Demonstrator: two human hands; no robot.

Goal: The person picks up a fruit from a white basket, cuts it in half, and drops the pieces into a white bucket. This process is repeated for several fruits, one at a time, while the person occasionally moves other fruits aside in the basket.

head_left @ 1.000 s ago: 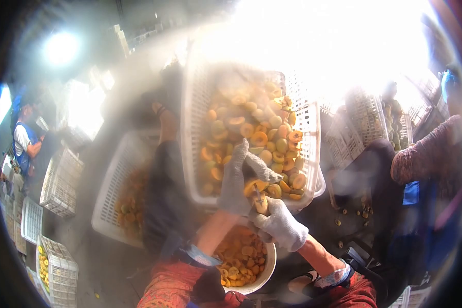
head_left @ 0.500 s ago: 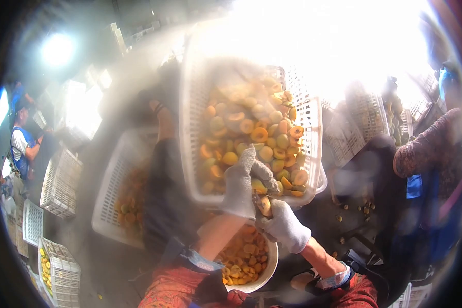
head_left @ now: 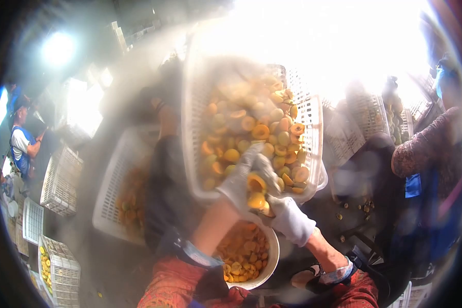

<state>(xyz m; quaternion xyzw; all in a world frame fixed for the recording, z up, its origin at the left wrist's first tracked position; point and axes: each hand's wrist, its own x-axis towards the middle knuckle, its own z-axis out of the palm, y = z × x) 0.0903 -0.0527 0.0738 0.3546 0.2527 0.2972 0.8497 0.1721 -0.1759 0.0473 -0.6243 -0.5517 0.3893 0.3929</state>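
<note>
Both my hands wear pale grey gloves and meet over the near edge of a white plastic crate point(head_left: 313, 149). My left hand point(head_left: 241, 179) is closed around an opened apricot point(head_left: 256, 189), whose orange flesh and hollow face up. Close against it, my right hand point(head_left: 291, 219) has its fingers curled at the lower end of the fruit. Whether a small tool is in the right fingers is hidden. Halved apricots point(head_left: 231, 155) fill the crate. Below my hands stands a white bucket point(head_left: 275, 256) with more orange apricot pieces point(head_left: 246, 251).
Another white crate point(head_left: 108, 200) with fruit stands at left. Stacked crates point(head_left: 61, 179) line the far left, near a person in a blue apron point(head_left: 21, 149). At right, a co-worker's patterned sleeve point(head_left: 421, 141) reaches in beside crates point(head_left: 367, 115). Glare washes out the top.
My left hand has turned, and the apricot now shows its opened orange inside. My right hand has shifted slightly right and down, still against the fruit.
</note>
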